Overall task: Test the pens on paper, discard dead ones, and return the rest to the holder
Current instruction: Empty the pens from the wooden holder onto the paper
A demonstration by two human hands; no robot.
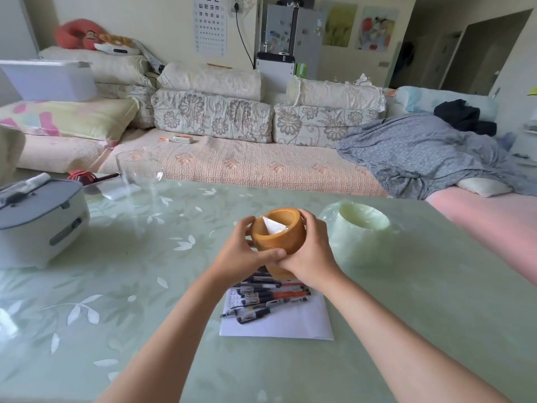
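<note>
Above the middle of the worktop [406, 301], which has a pale green cover printed with white leaves, both hands hold up a brown holder [279, 237]. The left hand [247, 254] wraps the holder's left side with its thumb across the front, and the right hand [308, 251] clasps the right side, fingers curled over the rim; both are closed on the holder, and the two hands touch at the front. The holder is tilted with its mouth turned toward the camera, and a folded scrap of white paper [274, 226] shows inside it. No pens can be seen in it.

Just below the hands, a heap of pens [270, 298] lies on a white sheet of paper [290, 324] that rests flat on the worktop. The pens have dark barrels with black, white and red markings, and they lie criss-crossed, mostly side to side; the far end of the heap is hidden behind the hands and holder. A printed grid shows on the sheet's left part, beside the pens.

To the right of the holder, near it but apart, stands a pale green container [363, 228] with an open top. At the left edge of the worktop sits a white and grey appliance [37, 225] with a lid and handle. Beyond it stands a clear glass [139, 173], with a small white pad [119, 191] beside its foot. Behind the worktop runs a sofa [232, 158] with flowered cushions and a grey blanket [421, 158] heaped at its right end.
</note>
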